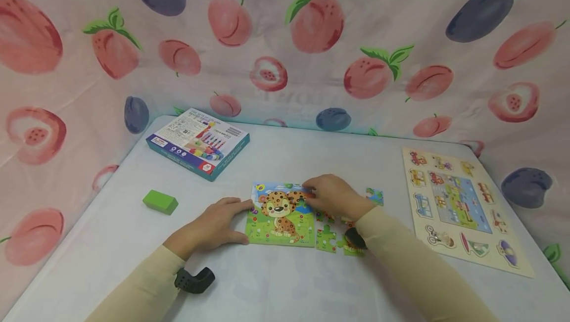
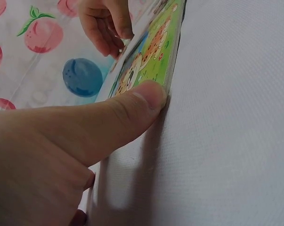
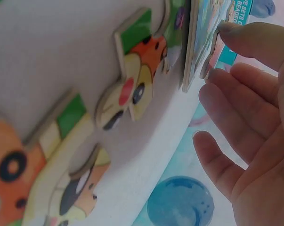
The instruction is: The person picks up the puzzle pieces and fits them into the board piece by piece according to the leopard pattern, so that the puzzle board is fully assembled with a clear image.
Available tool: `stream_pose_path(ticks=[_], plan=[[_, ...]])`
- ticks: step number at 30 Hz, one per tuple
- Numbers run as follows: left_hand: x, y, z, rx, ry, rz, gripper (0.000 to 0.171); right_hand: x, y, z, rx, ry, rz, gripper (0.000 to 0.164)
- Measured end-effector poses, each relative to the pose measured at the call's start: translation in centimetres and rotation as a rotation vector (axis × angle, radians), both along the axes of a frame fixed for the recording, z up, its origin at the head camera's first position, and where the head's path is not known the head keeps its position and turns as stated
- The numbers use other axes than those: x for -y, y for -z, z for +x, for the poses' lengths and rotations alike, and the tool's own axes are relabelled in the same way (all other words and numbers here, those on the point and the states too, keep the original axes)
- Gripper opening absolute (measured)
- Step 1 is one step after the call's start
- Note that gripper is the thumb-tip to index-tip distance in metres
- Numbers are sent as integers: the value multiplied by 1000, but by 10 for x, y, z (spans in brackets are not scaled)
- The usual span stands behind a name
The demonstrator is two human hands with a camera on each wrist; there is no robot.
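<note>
A jigsaw puzzle board (image 1: 280, 220) with a cartoon leopard on grass lies flat at the table's middle. At its left edge my left hand (image 1: 209, 225) rests with thumb and fingers spread; the straight thumb (image 2: 127, 110) presses the board's edge in the left wrist view. Over the board's upper right, my right hand (image 1: 336, 196) pinches a puzzle piece (image 3: 208, 68) between thumb and fingertips. Part of that piece is hidden by the fingers. Several loose puzzle pieces (image 1: 326, 239) lie right of the board, some under the right hand and wrist.
A boxed toy set (image 1: 200, 144) lies at the back left. In front of it is a green block (image 1: 160, 202). A wooden picture board (image 1: 467, 208) with vehicle shapes lies on the right. Fruit-patterned cloth (image 1: 276, 30) hangs behind the white table.
</note>
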State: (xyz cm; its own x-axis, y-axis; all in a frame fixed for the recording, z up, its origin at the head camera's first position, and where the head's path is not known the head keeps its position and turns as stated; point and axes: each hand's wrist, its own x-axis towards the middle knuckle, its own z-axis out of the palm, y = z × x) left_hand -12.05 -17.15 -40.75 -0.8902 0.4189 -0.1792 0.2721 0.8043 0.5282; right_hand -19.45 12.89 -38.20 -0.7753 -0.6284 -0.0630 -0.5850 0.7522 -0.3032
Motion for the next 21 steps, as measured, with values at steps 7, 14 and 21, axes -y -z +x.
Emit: stream_pose_path(ticks=[7,14,21], plan=[[0,1,0,0,-4,-3,77,7,3,-1,-17,-6,4,35],[0,1,0,-1,-5,-5,77,15,4,-2,0,2,18,37],[0,1,0,1,-8,-4,77,23,5,-3,-1,-1,52,40]])
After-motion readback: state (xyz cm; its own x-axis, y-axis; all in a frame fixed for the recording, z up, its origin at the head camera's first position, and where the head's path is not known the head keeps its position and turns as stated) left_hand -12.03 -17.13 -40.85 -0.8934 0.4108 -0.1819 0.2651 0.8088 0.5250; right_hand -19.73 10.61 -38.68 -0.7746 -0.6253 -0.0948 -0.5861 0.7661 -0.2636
